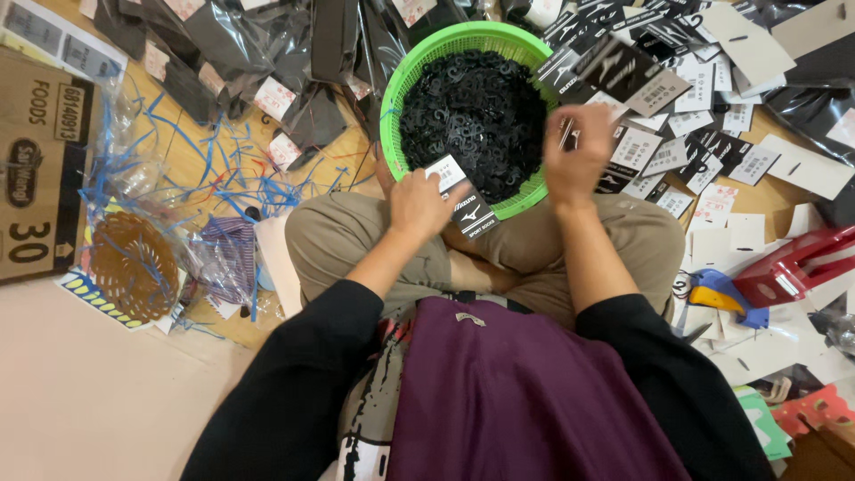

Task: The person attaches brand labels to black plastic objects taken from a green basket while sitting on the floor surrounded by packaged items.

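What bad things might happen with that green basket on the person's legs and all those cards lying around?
The green basket of small black hooks seems to rest against the crossed legs, so a knee shift might tip it and spill them. The left hand holds a black-and-white card by one end only; it may slip. The right hand works over loose cards, so it could easily knock them into a worse muddle.

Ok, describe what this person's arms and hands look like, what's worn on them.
Both arms wear black long sleeves pushed up to about the elbow: the left sleeve and the right sleeve. The forearms below are uncovered. The left hand and right hand are bare: no gloves, and no rings, watch or bracelet show in this view.
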